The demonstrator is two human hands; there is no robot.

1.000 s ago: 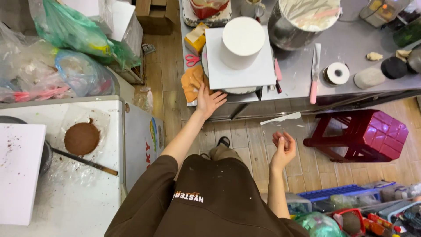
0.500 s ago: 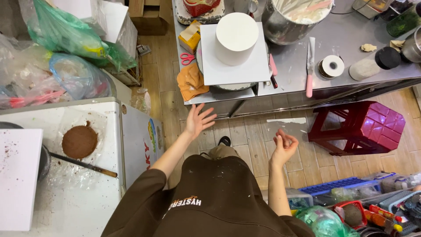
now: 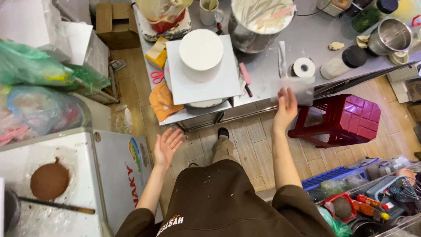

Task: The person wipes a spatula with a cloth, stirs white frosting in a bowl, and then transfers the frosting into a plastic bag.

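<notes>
- Right hand is raised in front of the desk, fingers loosely spread, and it touches a thin, see-through sheet that looks blurred; I cannot tell if the fingers pinch it or only rest against it.
- Left hand is open with the fingers spread and the palm turned up; it holds nothing and hangs over the wooden floor, near the side of a white chest freezer.
- On the desk, a white round cake stands on a square white board, and the board sits on a turntable which is mostly hidden under it.
- Behind the cake there is a big metal bowl with white cream inside.
- Just right of the board lie a pink-handled tool and a spatula, and beside them a white tape roll.
- Left of the board I see pink scissors and an orange cloth hanging over the desk edge.
- A red plastic stool stands on the floor, just to the right of the right hand.
- On top of the freezer lies a brown round disc, with a dark stick near it.
</notes>
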